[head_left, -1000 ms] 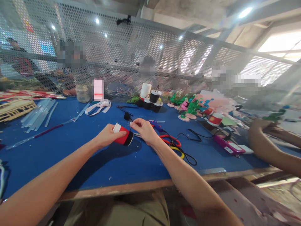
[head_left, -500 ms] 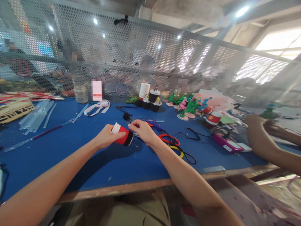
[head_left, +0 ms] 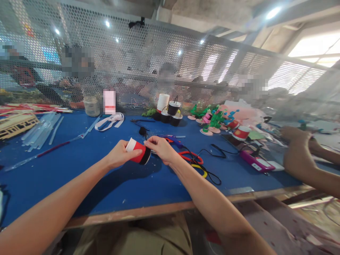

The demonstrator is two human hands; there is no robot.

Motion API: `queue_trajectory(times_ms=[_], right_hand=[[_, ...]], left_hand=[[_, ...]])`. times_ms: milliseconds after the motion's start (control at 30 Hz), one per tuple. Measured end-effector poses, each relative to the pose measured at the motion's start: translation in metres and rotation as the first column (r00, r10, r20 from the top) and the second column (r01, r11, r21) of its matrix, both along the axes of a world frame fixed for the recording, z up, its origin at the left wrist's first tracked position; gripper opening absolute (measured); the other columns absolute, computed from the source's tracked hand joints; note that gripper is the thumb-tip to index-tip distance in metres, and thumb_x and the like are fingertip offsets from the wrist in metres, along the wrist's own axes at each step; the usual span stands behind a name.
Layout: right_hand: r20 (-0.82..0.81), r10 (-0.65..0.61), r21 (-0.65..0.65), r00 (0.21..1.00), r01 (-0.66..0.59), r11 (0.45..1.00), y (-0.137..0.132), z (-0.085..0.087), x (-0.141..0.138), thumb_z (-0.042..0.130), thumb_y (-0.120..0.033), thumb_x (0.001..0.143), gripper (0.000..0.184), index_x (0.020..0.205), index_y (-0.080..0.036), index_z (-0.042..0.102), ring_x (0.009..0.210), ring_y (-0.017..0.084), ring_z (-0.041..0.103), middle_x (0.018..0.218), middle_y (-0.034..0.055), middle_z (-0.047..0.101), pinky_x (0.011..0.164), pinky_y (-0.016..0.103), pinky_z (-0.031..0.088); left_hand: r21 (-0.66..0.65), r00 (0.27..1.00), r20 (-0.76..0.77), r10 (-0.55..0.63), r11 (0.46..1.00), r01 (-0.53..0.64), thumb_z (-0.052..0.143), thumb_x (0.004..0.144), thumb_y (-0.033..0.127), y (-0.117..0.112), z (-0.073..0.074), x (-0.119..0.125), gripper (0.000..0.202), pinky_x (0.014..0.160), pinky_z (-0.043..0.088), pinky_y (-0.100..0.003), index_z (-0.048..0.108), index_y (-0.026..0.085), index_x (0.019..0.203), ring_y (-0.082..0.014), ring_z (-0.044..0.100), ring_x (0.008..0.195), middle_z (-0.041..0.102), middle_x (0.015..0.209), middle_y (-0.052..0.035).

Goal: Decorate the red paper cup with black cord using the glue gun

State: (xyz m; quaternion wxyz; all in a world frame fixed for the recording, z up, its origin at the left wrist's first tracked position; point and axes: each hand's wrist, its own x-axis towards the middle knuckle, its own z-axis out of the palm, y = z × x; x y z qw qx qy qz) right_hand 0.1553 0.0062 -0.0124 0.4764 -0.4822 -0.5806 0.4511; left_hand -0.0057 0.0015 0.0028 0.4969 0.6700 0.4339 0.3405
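My left hand [head_left: 119, 154] is closed around a small paper cup [head_left: 137, 150], red with a white end and a black band. The cup is tipped on its side above the blue table. On its right, the thumb and fingertips of my right hand [head_left: 160, 148] are pinched together against the cup's edge. Whatever they pinch is too small to make out. Just beyond the cup lies a small black fuzzy piece [head_left: 142, 131]. A blue and orange tool [head_left: 172, 140], partly hidden by my right hand, lies behind it.
Red and yellow rings [head_left: 198, 166] lie among black cables right of my hand, near a purple power strip [head_left: 256, 162]. Black cups with handles [head_left: 174, 108] stand at the back beside green figures [head_left: 217, 120]. Clear glue sticks [head_left: 42, 131] lie left. A co-worker's arm [head_left: 299, 156] is at right.
My right fingertips have shifted slightly left against the cup, which stays almost still in my left hand. The co-worker's arm at the right has moved a little.
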Motion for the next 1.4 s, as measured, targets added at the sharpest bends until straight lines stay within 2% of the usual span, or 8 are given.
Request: queue_trajectory(times_ms=[333,533,733,1067,1167,1267,1400], right_hand=[[-0.210,0.053,-0.099,0.976,-0.075,0.992,0.003,-0.003,0.000,0.067,-0.033,0.055,0.024,0.059,-0.016,0.052,0.053,0.006,0.043,0.054,-0.0069,0.050,0.056,0.023,0.034],[-0.270,0.050,-0.144,0.962,-0.091,0.985,0.003,-0.004,0.000,0.070,-0.031,0.053,0.024,0.059,-0.015,0.052,0.052,0.006,0.045,0.053,-0.0070,0.051,0.055,0.023,0.036],[-0.316,0.041,-0.187,0.948,-0.105,0.977,0.002,-0.003,-0.002,0.070,-0.028,0.055,0.022,0.057,-0.015,0.052,0.051,0.006,0.047,0.051,-0.0069,0.051,0.057,0.023,0.039],[-0.345,0.031,-0.254,0.938,-0.125,0.959,0.002,-0.002,-0.003,0.066,-0.020,0.063,0.017,0.055,-0.015,0.052,0.047,0.006,0.048,0.047,-0.0062,0.052,0.055,0.022,0.041],[-0.304,0.033,-0.257,0.952,-0.115,0.960,0.003,-0.004,-0.003,0.060,-0.021,0.071,0.020,0.054,-0.015,0.052,0.046,0.007,0.048,0.046,-0.0051,0.051,0.054,0.023,0.042],[-0.250,0.043,-0.234,0.967,-0.103,0.967,0.002,-0.004,-0.004,0.053,-0.026,0.078,0.022,0.059,-0.015,0.054,0.047,0.009,0.051,0.049,-0.0024,0.054,0.052,0.024,0.043],[-0.254,0.129,-0.191,0.959,-0.181,0.965,-0.004,0.001,-0.006,0.038,-0.040,0.086,0.036,0.075,-0.014,0.060,0.055,0.011,0.056,0.071,0.0052,0.063,0.054,0.025,0.046]], left_hand=[[0.009,0.999,0.041,-0.011,1.000,0.011,0.067,0.048,0.033,-0.001,0.001,0.000,0.025,0.045,0.028,-0.019,0.055,0.011,0.051,-0.0055,0.035,0.046,0.045,0.046,0.0042],[-0.020,0.996,0.091,0.006,1.000,-0.004,0.071,0.046,0.033,-0.001,0.001,0.000,0.027,0.046,0.030,-0.020,0.057,0.010,0.052,-0.0062,0.038,0.046,0.049,0.047,0.0030],[-0.036,0.985,0.172,0.002,0.999,0.005,0.072,0.048,0.031,0.002,-0.004,-0.001,0.026,0.047,0.032,-0.019,0.060,0.009,0.055,-0.0067,0.042,0.047,0.054,0.049,0.0014],[-0.103,0.964,0.264,0.038,0.995,-0.011,0.075,0.044,0.027,0.000,-0.002,0.000,0.024,0.045,0.033,-0.018,0.060,0.010,0.053,-0.0060,0.043,0.044,0.055,0.046,0.0022],[-0.140,0.943,0.324,0.081,0.990,-0.037,0.074,0.046,0.027,0.001,-0.002,0.002,0.023,0.045,0.034,-0.019,0.060,0.011,0.054,-0.0066,0.045,0.043,0.057,0.047,0.0020],[-0.180,0.908,0.382,0.173,0.978,-0.111,0.072,0.049,0.029,0.004,-0.001,0.003,0.023,0.045,0.035,-0.020,0.060,0.012,0.057,-0.0076,0.047,0.043,0.057,0.048,0.0018],[-0.213,0.841,0.442,0.313,0.947,-0.241,0.070,0.050,0.030,0.010,0.001,0.002,0.023,0.044,0.034,-0.020,0.058,0.012,0.057,-0.0080,0.046,0.042,0.056,0.048,0.0017]])
